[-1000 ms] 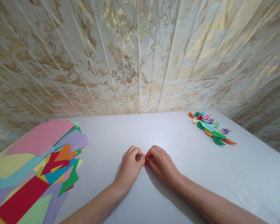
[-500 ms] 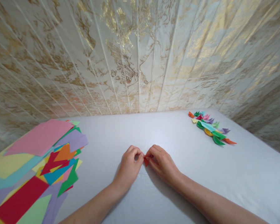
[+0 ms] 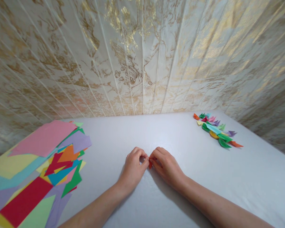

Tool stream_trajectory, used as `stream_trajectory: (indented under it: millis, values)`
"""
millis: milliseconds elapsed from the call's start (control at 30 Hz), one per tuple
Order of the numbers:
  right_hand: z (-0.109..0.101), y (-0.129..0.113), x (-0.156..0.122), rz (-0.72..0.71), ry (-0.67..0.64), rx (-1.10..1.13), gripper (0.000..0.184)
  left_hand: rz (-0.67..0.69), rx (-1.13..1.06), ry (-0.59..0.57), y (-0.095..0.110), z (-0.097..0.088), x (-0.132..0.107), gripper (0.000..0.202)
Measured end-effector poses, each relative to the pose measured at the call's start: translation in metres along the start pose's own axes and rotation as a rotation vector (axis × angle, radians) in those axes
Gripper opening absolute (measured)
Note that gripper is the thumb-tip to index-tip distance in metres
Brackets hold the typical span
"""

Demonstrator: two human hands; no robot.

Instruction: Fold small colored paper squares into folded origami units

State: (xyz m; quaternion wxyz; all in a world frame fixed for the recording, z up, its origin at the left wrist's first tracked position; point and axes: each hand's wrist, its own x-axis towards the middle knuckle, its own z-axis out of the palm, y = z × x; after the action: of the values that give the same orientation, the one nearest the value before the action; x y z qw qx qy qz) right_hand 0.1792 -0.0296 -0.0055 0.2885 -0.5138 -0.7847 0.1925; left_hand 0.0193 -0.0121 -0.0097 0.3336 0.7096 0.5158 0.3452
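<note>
Between my fingertips, at the middle of the white table (image 3: pixel 123 133), is a small piece of orange-red folded paper (image 3: pixel 150 165). My left hand (image 3: pixel 136 167) pinches its left side with thumb and forefinger. From the other side my right hand (image 3: pixel 166 165) pinches it too, and the two hands nearly touch. Most of the paper is hidden behind the fingers; only a small pointed part shows below them. Its full shape cannot be made out.
Coloured paper sheets and scraps lie at the left, among them a pink sheet (image 3: pixel 45 137), a red strip (image 3: pixel 27 201) and an orange scrap (image 3: pixel 68 154). Several small folded paper figures (image 3: pixel 213 129) stand grouped at the back right. A gold-patterned curtain (image 3: pixel 142 63) hangs behind the table.
My fingers have drawn slightly closer together over the orange-red paper, so less of it shows. The whole view has shifted a little; the papers and folded figures lie as before.
</note>
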Motion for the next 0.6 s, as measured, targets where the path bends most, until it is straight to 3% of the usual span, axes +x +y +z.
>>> stream_trajectory:
  millis: [600]
  values:
    - [0.0020,0.0002,0.0030,-0.091,-0.033,-0.050,0.020,0.027,0.003,0.017,-0.0043,0.0019,-0.0008,0.016]
